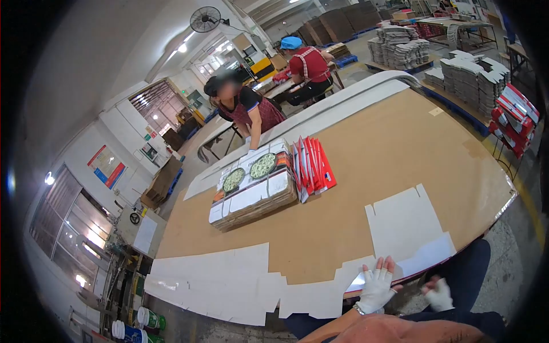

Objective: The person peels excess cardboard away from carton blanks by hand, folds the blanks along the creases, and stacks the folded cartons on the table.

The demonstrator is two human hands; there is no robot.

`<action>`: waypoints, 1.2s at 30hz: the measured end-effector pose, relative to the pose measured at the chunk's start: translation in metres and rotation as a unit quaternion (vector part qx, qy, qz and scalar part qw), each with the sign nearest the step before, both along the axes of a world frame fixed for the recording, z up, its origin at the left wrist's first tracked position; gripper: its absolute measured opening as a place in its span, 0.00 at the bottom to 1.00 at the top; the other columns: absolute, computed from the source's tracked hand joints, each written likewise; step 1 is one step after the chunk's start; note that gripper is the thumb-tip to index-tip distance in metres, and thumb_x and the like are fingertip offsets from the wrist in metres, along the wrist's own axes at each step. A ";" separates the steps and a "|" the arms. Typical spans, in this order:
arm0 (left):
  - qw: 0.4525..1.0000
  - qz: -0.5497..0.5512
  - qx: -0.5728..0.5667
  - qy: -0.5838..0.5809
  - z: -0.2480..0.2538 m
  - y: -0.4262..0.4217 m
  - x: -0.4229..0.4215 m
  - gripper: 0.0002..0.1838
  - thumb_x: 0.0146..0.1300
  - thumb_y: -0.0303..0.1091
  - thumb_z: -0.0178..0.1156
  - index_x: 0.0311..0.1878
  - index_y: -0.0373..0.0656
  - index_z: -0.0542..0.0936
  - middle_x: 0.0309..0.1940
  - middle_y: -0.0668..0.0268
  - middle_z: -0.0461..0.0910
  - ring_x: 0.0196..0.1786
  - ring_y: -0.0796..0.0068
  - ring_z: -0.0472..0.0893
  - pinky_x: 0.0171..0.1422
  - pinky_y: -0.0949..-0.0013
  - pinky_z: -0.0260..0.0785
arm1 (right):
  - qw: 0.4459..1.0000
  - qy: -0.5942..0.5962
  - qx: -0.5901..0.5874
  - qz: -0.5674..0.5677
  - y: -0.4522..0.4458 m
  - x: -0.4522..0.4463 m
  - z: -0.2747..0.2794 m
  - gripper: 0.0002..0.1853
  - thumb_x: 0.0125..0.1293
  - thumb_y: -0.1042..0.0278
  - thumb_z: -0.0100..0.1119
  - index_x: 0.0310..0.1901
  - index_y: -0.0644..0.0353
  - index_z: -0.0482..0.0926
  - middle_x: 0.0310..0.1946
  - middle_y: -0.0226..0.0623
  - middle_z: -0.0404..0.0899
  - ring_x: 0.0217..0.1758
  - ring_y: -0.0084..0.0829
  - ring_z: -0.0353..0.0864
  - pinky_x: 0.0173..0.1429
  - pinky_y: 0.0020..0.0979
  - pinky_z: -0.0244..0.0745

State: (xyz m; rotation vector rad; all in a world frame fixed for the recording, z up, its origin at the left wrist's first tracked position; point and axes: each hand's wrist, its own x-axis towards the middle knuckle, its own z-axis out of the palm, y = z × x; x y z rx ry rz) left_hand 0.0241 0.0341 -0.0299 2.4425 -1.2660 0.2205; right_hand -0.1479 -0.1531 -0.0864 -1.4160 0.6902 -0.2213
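Observation:
My left hand (377,286), in a white fingerless-tipped glove, lies with its fingers stretched out on the white cardboard along the near table edge. My right hand (439,294), gloved too, hovers over my dark trousers beside the edge, its fingers loosely bent and apart, with nothing visible in it. Just beyond my hands a slotted white cardboard sheet (403,220) lies on the brown tabletop (343,228). Farther off sits a tied bundle of flattened printed cartons (254,200), with red-and-white folded cartons (313,168) leaning against its right side.
Across the table a person in a red apron (257,117) has a gloved hand on the bundle. Another person (309,66) sits behind. Cardboard stacks (472,80) stand on pallets at right, near red cartons (514,120) on a stand. Buckets (150,319) stand lower left.

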 end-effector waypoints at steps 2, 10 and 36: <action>0.993 -0.043 0.106 0.026 0.015 -0.016 -0.007 0.48 0.65 0.49 0.59 0.80 0.35 0.49 0.82 0.54 0.45 0.84 0.53 0.46 0.76 0.23 0.34 | 0.978 0.019 0.178 0.112 0.031 0.021 0.044 0.20 0.68 0.69 0.63 0.59 0.66 0.74 0.44 0.35 0.82 0.44 0.25 0.78 0.46 0.29 0.75; 0.982 -0.101 0.131 0.096 0.040 -0.015 -0.017 0.56 0.58 0.53 0.66 0.79 0.34 0.48 0.82 0.51 0.42 0.83 0.49 0.43 0.79 0.31 0.35 | 0.990 -0.037 -0.136 -0.003 0.004 0.056 0.045 0.10 0.69 0.71 0.61 0.36 0.70 0.80 0.26 0.38 0.82 0.30 0.30 0.82 0.35 0.35 0.76; 0.969 0.102 -0.162 0.154 0.029 0.165 0.018 0.12 0.57 0.30 0.65 0.45 0.43 0.86 0.35 0.60 0.81 0.41 0.57 0.80 0.45 0.58 0.73 | 0.763 -0.166 -0.573 0.249 -0.058 0.128 0.083 0.29 0.57 0.80 0.52 0.65 0.63 0.71 0.67 0.51 0.72 0.71 0.52 0.69 0.74 0.48 0.63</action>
